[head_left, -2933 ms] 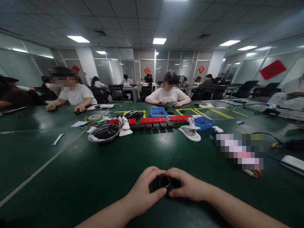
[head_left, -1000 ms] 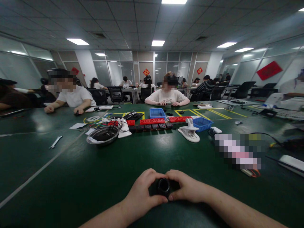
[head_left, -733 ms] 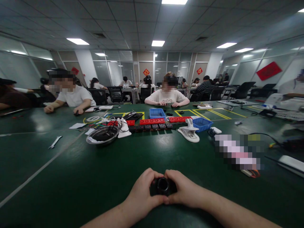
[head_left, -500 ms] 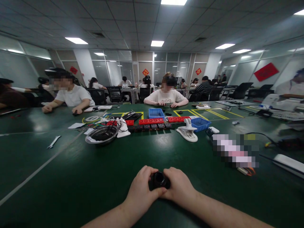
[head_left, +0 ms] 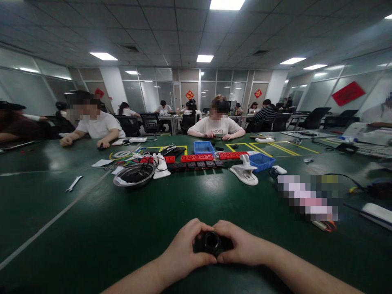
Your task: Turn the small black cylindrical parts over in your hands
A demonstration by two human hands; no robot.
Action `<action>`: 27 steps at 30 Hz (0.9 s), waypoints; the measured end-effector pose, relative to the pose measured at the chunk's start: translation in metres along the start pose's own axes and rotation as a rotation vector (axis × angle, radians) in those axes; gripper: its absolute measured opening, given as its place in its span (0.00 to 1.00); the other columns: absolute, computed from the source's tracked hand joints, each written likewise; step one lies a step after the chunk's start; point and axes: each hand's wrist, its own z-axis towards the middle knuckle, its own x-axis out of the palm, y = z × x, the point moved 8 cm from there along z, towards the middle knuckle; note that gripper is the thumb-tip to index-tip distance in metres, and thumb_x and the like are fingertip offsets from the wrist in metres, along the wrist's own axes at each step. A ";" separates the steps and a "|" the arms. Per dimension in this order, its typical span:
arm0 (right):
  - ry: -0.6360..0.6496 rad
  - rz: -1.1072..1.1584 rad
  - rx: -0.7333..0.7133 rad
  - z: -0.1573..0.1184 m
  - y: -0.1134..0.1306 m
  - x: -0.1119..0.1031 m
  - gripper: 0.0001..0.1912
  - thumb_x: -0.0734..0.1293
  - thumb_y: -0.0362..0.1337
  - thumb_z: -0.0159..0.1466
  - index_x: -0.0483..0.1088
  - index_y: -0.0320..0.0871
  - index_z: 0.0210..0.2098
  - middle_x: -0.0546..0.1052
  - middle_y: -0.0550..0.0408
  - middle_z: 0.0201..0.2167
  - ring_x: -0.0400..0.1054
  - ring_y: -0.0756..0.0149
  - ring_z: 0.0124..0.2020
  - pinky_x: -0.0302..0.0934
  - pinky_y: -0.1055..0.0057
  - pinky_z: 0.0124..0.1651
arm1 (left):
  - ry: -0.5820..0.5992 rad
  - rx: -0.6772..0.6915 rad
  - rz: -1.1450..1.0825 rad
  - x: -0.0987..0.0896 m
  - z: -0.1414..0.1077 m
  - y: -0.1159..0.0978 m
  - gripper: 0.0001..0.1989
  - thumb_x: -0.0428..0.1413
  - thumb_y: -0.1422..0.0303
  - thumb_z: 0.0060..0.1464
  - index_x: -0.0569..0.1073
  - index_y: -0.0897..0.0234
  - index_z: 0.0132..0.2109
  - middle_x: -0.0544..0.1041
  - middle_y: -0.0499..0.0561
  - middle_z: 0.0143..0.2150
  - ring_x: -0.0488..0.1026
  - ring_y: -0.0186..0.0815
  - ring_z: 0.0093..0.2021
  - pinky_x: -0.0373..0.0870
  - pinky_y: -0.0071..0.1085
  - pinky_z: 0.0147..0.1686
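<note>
Close to me, low in the head view, a small black object with a round, lens-like opening (head_left: 212, 241) is held between both hands, the opening facing up toward me. My left hand (head_left: 186, 245) grips its left side, fingers curled over the far edge and thumb along the near edge. From the right, my right hand (head_left: 241, 243) closes on it the same way. The two thumb tips nearly meet at the near side, and the fingertips come together at the far side. Its exact kind cannot be made out, as the hands cover its sides.
Beyond my hands are a metal bowl (head_left: 134, 184) holding dark items, white clip stands (head_left: 245, 173), red power-strip parts (head_left: 197, 158) and blue trays (head_left: 260, 164). A wrench (head_left: 74, 183) lies at left. A pixelated bundle (head_left: 306, 198) is at right. Co-workers sit across the green table (head_left: 122, 232).
The black object and both hands sit slightly lower and further right in view. My right hand has shifted its hold, its thumb now showing at the near edge. The view has shifted slightly.
</note>
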 end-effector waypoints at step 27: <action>-0.291 -0.348 0.253 0.003 -0.012 0.000 0.19 0.67 0.48 0.44 0.61 0.40 0.26 0.65 0.56 0.26 0.58 0.66 0.28 0.50 0.72 0.30 | -0.218 -0.140 0.063 -0.004 -0.001 0.009 0.18 0.61 0.69 0.35 0.67 0.63 0.37 0.64 0.46 0.33 0.61 0.33 0.33 0.59 0.27 0.32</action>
